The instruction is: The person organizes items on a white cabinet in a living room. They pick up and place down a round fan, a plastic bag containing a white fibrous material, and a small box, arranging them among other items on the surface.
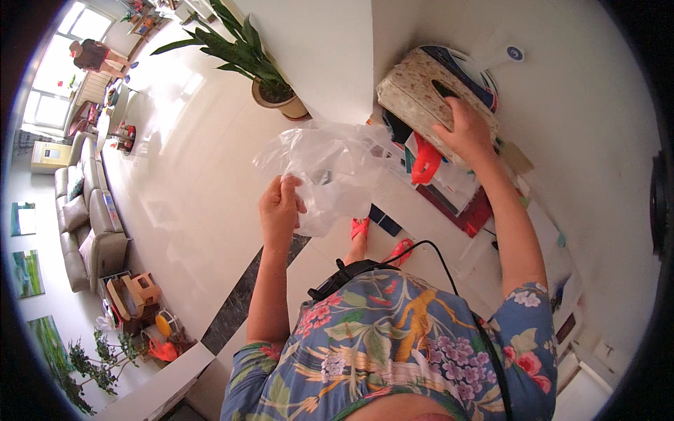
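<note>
My left hand (283, 210) holds a clear, crumpled plastic bag (337, 184) in front of me, above the floor. With fingers spread, my right hand (466, 131) touches a large, pale, floral-patterned box (410, 87) near the dark slot in its top; whether it grips the box I cannot tell. A red plastic bag (425, 163) hangs beside the box, over papers and a dark red folder or flat case (479, 210). A blue and white round-edged item (458, 60) stands behind the box, against the wall.
A potted plant (279, 100) stands on the floor by the wall corner. A grey sofa (87, 221) is at the far left, with cardboard pieces (134, 294) near it. Another person (95, 57) bends near the windows. A black cable (445, 255) runs across my front.
</note>
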Available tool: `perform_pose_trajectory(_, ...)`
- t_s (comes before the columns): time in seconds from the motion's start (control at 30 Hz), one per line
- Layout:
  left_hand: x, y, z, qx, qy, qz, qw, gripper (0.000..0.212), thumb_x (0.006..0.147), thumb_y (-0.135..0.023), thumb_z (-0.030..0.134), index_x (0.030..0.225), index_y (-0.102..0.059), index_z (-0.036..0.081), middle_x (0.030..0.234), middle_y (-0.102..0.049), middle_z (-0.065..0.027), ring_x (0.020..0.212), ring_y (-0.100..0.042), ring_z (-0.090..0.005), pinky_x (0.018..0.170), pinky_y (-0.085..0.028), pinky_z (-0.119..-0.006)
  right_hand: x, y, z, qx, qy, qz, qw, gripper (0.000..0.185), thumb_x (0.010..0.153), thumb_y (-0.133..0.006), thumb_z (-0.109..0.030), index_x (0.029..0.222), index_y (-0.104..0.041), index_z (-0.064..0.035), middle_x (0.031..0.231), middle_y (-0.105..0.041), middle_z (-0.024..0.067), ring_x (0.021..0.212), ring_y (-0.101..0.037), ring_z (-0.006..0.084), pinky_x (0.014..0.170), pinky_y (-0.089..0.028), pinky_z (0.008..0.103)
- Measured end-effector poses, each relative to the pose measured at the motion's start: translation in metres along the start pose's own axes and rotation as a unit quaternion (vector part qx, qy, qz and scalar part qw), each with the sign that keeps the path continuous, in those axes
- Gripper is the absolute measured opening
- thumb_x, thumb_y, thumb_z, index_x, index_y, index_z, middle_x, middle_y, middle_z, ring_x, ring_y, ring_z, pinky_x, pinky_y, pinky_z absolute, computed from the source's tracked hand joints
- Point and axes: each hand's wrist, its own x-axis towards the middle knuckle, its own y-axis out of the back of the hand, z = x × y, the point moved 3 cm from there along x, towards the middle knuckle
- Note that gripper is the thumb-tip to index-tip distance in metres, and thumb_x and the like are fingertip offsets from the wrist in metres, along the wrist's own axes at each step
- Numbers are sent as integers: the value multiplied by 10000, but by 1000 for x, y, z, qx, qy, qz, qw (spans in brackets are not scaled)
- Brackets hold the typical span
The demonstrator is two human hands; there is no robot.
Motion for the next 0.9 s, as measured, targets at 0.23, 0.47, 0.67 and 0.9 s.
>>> perform_pose_trajectory(0.23,-2,-34,19,153,-39,-57,986,411,947,-526,313,730,-640,-16,468,-505,-53,426,-490,-102,460,-415,-283,-48,108,-46,133,-44,12,990,620,716,-732,-220,1238,-466,-18,1155,-547,204,1035,-554,367,900,-446,449)
perform_pose_trajectory(0.47,17,-89,36,177,-8,-150,973,467,943,-486,412,776,-648,7,479,-534,-71,417,-525,-129,444,-423,-308,-105,143,-68,129,61,-148,979,697,618,-796,-205,1229,-505,-37,1111,-542,183,1041,-526,362,923,-415,460)
perform_pose_trajectory(0.67,9,-121,64,137,-47,-191,971,435,975,-451,422,1039,-680,57,488,-430,19,396,-411,-59,378,-348,-255,-134,127,-69,229,94,-213,945,693,612,-817,-259,1201,-526,-41,1011,-561,138,939,-562,325,852,-437,432)
perform_pose_trajectory(0.9,6,-139,69,182,-146,-245,941,366,950,-515,356,1061,-663,41,518,-520,-91,468,-518,-116,481,-442,-319,-152,100,-49,178,61,-178,966,665,632,-789,-266,1197,-528,-30,1007,-568,145,929,-568,324,822,-438,427)
